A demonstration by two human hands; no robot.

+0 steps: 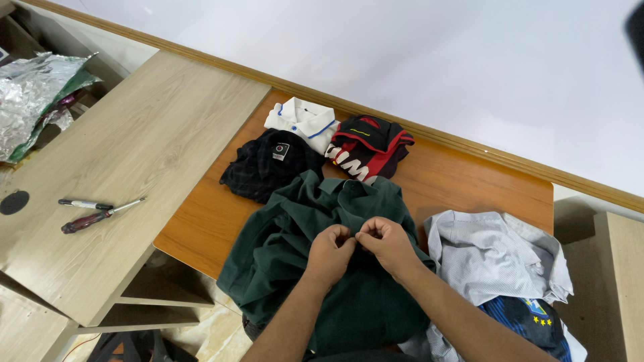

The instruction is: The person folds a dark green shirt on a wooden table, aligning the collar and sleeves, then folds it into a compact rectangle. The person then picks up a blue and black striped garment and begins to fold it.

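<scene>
A dark green shirt [288,241] lies spread over the near edge of an orange-brown wooden table [469,181]. My left hand [330,253] and my right hand [384,243] sit close together on the shirt's front, each pinching the fabric with closed fingers. Beyond the shirt lie three folded garments: a black checked one [265,164], a white polo with blue trim [302,121] and a black and red jersey [369,147].
A crumpled pale striped shirt [493,258] and a blue jersey [526,322] lie at the right. A light wooden desk [134,147] at the left carries a pen [84,204], a screwdriver [97,216] and crinkled foil [30,100]. A white wall stands behind.
</scene>
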